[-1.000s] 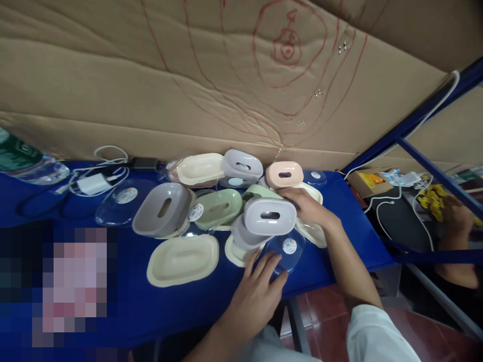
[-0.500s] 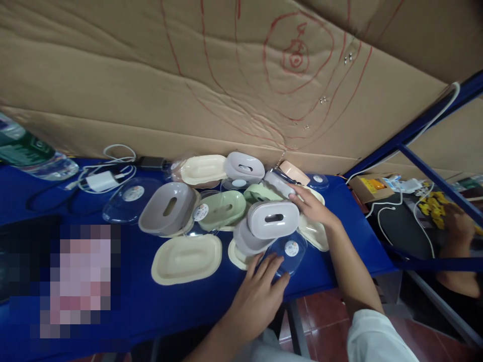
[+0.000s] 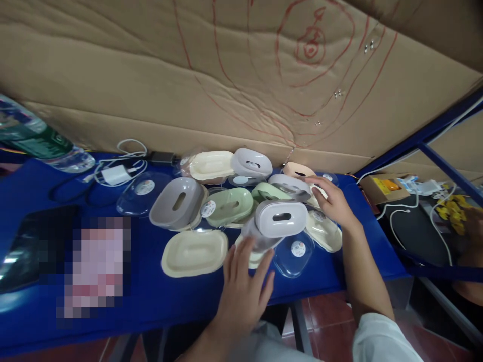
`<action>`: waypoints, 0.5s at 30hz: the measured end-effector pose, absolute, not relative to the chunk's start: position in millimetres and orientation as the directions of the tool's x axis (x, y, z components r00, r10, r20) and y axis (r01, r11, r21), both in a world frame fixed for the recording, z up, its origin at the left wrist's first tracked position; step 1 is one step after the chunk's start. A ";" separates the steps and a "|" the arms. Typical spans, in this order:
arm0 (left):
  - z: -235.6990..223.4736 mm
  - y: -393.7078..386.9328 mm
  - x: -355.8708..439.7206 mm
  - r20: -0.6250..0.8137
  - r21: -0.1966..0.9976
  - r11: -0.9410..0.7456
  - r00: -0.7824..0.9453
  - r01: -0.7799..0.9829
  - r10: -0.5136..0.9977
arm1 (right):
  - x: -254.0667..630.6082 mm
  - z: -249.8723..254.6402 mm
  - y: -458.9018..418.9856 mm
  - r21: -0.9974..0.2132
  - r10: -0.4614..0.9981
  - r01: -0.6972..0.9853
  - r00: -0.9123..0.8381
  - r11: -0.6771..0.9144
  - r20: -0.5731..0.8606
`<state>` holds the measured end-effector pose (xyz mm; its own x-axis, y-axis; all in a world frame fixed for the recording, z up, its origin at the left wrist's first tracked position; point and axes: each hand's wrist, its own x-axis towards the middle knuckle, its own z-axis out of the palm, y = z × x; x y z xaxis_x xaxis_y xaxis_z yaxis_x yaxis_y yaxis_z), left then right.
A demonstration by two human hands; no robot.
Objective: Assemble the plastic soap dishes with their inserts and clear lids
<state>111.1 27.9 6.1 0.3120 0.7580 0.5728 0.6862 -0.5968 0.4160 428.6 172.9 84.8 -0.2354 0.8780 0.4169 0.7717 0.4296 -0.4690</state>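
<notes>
My right hand [image 3: 333, 200] grips the right end of a grey oval box [image 3: 290, 186] with its fingertips, at the back right of the group. Its fingers partly cover a cream piece behind them. My left hand [image 3: 245, 284] is spread with nothing in it, close to the front of a pale lilac slotted box [image 3: 282, 219]. That box leans on another lilac piece, blurred behind my fingers. A clear plastic lid [image 3: 295, 255] with a round sticker lies right of my left hand. On the left is a cream oval tray [image 3: 195, 253].
A grey-brown slotted box [image 3: 177, 202], a green slotted piece [image 3: 231, 205] and a peach piece [image 3: 299, 170] share the blue table [image 3: 181, 306]. Left stand a water bottle [image 3: 41, 136] and a white charger [image 3: 115, 175]. A cardboard wall [image 3: 151, 90] rises behind; a blue frame [image 3: 449, 166] stands right.
My right hand has turned the grey box, so more of its open side shows. My left hand has drawn left, away from the clear lid. The view has shifted slightly.
</notes>
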 end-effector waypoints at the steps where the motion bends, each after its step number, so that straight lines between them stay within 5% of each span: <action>1: 4.7 30.2 109.8 0.540 0.398 -0.562 0.310 0.725 0.783 | 420.1 87.7 171.4 -0.429 0.852 0.780 -0.242 0.455 0.464; 4: 1.1 38.0 110.0 0.478 0.327 -0.568 0.386 0.755 0.789 | 382.4 101.1 165.7 -0.331 0.782 0.764 -0.340 0.554 0.523; 8: -1.4 47.0 116.5 0.437 0.280 -0.620 0.477 0.733 0.762 | 321.8 117.4 174.6 -0.186 0.735 0.733 -0.557 0.654 0.387; 15: -5.2 49.2 119.0 0.418 0.254 -0.629 0.503 0.735 0.756 | 281.8 122.8 257.2 -0.131 0.882 0.873 -0.462 0.470 0.087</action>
